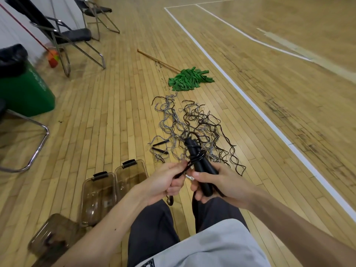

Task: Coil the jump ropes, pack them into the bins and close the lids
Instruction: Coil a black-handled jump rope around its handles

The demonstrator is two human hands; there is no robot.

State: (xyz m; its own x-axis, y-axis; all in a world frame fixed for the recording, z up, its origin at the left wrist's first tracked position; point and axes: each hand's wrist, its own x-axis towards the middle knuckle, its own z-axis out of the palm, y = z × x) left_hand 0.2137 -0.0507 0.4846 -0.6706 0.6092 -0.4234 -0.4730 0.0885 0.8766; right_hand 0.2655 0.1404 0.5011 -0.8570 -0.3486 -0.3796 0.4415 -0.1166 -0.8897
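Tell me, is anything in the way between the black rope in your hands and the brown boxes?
Nothing visible. The right hand grips the black jump rope and the left hand pinches its cord. The brown bins sit on the floor just left of the hands, seemingly open, with only air between.

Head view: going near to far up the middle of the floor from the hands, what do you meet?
The left hand and right hand gripping a black jump rope, tangle of loose ropes, green mop head, wooden mop handle.

Head-worn wide-angle view, forward and downward
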